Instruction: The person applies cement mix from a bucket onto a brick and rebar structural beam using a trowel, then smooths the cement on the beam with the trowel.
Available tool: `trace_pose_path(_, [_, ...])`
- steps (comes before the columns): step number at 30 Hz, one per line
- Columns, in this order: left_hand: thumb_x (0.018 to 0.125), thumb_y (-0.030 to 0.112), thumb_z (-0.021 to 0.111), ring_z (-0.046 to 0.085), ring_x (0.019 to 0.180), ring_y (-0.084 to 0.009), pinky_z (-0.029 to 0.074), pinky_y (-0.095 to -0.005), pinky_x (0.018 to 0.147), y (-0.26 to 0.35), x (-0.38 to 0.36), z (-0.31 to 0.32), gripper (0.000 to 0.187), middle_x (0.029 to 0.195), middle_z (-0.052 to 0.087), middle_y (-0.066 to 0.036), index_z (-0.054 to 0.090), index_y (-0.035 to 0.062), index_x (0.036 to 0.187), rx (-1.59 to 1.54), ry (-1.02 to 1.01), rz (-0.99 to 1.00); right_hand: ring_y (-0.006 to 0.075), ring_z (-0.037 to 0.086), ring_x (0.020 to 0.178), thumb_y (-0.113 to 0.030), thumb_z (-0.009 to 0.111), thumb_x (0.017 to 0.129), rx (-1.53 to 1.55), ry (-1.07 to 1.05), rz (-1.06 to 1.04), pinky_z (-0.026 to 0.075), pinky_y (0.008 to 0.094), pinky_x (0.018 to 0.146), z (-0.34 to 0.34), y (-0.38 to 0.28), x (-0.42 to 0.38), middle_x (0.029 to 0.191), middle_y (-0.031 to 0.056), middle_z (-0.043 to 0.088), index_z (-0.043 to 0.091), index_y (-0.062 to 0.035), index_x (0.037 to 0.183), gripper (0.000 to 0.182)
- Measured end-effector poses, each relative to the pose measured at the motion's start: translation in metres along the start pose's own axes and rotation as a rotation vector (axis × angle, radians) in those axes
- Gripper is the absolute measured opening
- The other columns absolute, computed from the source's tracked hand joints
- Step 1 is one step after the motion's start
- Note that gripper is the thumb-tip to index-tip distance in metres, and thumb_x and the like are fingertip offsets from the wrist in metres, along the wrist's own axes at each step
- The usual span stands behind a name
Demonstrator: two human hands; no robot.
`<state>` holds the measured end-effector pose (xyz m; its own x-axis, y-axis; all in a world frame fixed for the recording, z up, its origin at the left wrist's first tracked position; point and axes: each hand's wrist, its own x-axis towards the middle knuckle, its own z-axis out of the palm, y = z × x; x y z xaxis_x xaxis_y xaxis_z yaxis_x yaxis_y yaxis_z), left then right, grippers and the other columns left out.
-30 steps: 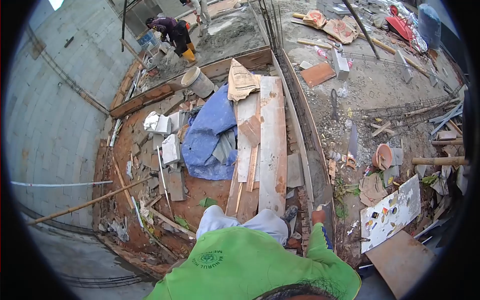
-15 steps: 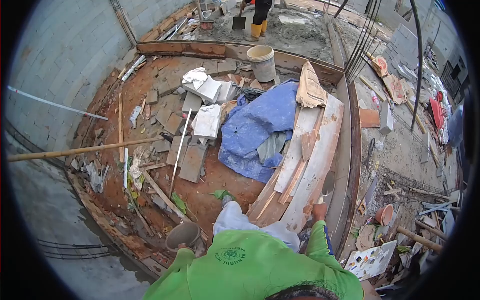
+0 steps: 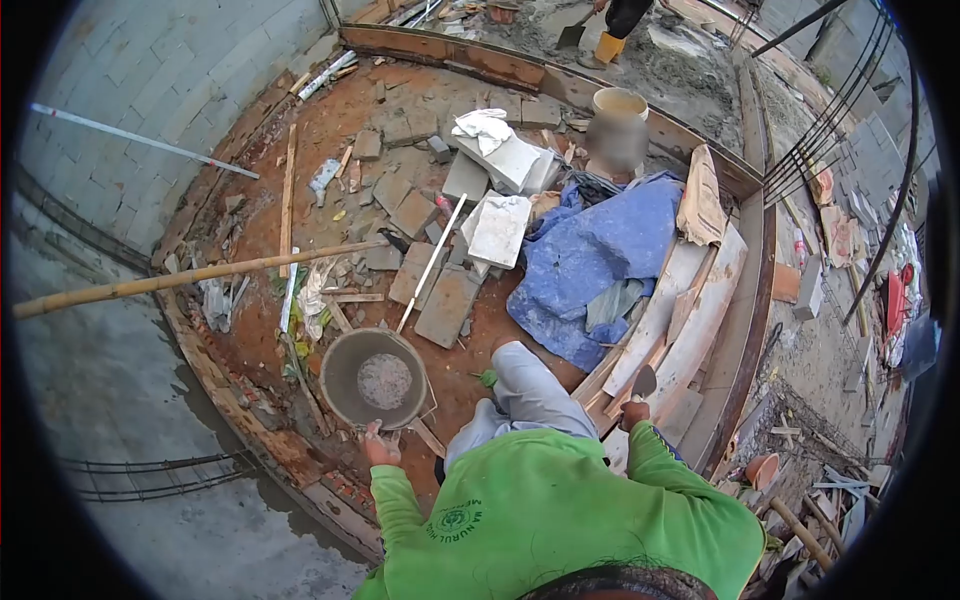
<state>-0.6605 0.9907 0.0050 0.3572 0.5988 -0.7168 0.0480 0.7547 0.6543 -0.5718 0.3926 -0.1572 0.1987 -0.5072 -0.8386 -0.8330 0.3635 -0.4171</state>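
My left hand is at the near rim of a grey bucket, its fingers curled against the edge. The bucket tilts so that its mouth faces up toward me, and pale grey residue shows on its bottom. In my right hand is a trowel, its blade pointing up and away from me. Its handle is mostly hidden by my closed fingers. Beside that hand lie long, dirty boards.
A bamboo pole juts in from the left. Ahead are a blue tarp, loose paving blocks, white-topped blocks and another bucket. Wooden formwork borders the dirt. Beyond it a person in yellow boots holds a shovel.
The bucket has come up and forward from my left side, its inside now facing me. My right hand still holds the trowel. The view has shifted left and I have stepped or leaned forward.
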Motion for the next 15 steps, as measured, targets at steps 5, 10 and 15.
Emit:
trace_pose_path(5, [0.075,0.013,0.064,0.055,0.1,-0.0219,0.042,-0.0459,0.086,0.036,0.021,0.035,0.039,0.111,0.057,-0.002,0.054,0.014,0.112,0.002,-0.019,0.065,0.0341,0.061,0.062,-0.007,0.061,0.078,-0.02,0.06,0.097,0.049,0.0488,0.058,0.116,0.01,-0.013,0.071,0.0151,0.06,0.063,0.0015,0.083,0.01])
trace_pose_path(10, [0.077,0.016,0.064,0.051,0.105,-0.0206,0.04,-0.0456,0.085,0.085,0.065,0.121,0.036,0.114,0.053,0.0,0.053,0.0179,0.111,0.047,-0.083,0.106,0.0301,0.068,0.095,-0.022,0.067,0.072,-0.958,0.024,-0.366,0.054,0.0429,0.08,0.213,-0.048,-0.065,0.099,0.0245,0.068,0.069,0.0012,0.095,0.032])
trace_pose_path(15, [0.077,0.013,0.063,0.055,0.099,-0.026,0.045,-0.0442,0.086,0.149,0.149,0.255,0.033,0.11,0.058,-0.007,0.055,0.0104,0.109,0.046,-0.122,0.046,0.0318,0.07,0.068,-0.014,0.065,0.071,-0.746,-0.049,-0.246,0.056,0.0379,0.064,0.308,-0.125,-0.051,0.077,0.0227,0.069,0.066,0.0091,0.086,0.027])
